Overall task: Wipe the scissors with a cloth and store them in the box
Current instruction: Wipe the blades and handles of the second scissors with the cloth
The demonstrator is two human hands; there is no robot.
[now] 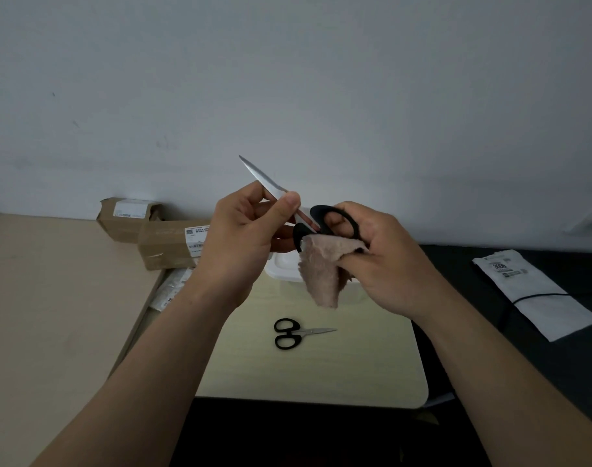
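My left hand (pixel 244 230) pinches the steel blades of a large pair of black-handled scissors (pixel 264 180), held in the air with the tip pointing up and to the left. My right hand (pixel 385 261) grips a fuzzy pink cloth (pixel 321 274) pressed against the black handles (pixel 338 219). A smaller pair of black-handled scissors (pixel 294 333) lies closed on the pale tabletop (pixel 321 372) below my hands. The white box (pixel 284 266) stands behind the cloth, mostly hidden by my hands.
Two brown cardboard cartons (pixel 166 244) sit at the back left by the wall, with a plastic-wrapped packet (pixel 168 288) in front of them. A white labelled bag (pixel 537 291) with a black cord lies on the dark surface at the right.
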